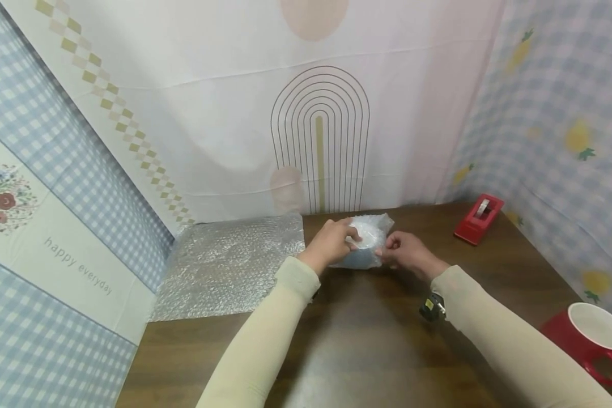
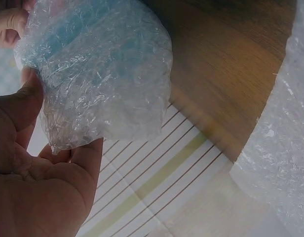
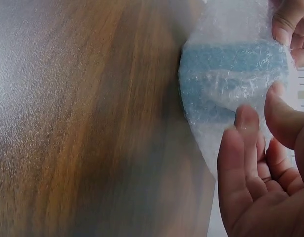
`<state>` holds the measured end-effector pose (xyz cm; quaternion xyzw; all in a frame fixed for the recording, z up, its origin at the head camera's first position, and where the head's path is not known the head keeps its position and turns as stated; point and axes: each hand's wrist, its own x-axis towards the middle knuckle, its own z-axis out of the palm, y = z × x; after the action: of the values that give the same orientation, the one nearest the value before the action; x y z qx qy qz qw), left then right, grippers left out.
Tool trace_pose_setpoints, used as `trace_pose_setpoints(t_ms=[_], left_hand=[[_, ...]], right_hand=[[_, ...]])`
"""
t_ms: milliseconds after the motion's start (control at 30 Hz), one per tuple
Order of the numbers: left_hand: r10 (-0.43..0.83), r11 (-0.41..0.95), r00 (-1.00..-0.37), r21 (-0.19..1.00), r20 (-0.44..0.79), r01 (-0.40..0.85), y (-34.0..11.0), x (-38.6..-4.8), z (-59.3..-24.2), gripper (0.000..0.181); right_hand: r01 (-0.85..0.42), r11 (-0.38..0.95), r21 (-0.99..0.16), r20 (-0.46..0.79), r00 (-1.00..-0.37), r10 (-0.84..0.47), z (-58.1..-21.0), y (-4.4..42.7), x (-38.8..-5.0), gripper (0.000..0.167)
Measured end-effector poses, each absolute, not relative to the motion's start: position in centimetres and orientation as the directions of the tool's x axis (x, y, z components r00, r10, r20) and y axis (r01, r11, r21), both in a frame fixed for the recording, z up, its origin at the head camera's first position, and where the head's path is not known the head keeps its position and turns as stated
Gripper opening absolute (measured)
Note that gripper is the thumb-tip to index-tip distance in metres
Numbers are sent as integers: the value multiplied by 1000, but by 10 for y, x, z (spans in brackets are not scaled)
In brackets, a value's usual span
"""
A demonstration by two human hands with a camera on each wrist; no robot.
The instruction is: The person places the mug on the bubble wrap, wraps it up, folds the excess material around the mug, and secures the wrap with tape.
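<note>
A light blue object wrapped in clear bubble wrap, a soft bundle [image 1: 359, 258], is held just above the brown tabletop near the back wall. My left hand [image 1: 334, 241] grips its left end, the thumb on one side and the fingers on the other, as the left wrist view shows. At the other end my right hand [image 1: 410, 252] pinches the loose wrap, thumb and fingertips at its edge. In the right wrist view the blue band of the bundle [image 3: 231, 59] shows through the wrap. The kind of object inside is hidden.
A flat sheet of bubble wrap [image 1: 224, 266] lies on the left of the table. At the back right stands a red tape dispenser [image 1: 479, 220]. A red mug [image 1: 571, 334] with a white inside is at the right edge. Patterned cloth walls enclose the table.
</note>
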<state>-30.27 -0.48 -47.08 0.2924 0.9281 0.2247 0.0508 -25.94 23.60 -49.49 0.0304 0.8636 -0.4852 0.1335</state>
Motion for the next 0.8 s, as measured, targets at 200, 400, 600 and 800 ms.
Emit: trace_pose_setpoints(t_ms=[200,400,600,800], left_hand=[[570,726,-821,445,37,524,-6,-306,-470,22],[564,726,-826,461,26,510,-9,-307,-469,22],[544,734,-837,451,59,508,-18,-305,-470,19],[524,739,-849,456,76,496,-29,-304,-473,17]], right_hand=[[172,507,-844,-239,-969,-69,-498,234,-264,30],[186,514,-837,-288,-949,-127,-502,237,-272,28],[158,505,-848,-291,-936,-196,-507,237,-281,26],[110,546,-831,-293,-920,-261,-517,246,-288,23]])
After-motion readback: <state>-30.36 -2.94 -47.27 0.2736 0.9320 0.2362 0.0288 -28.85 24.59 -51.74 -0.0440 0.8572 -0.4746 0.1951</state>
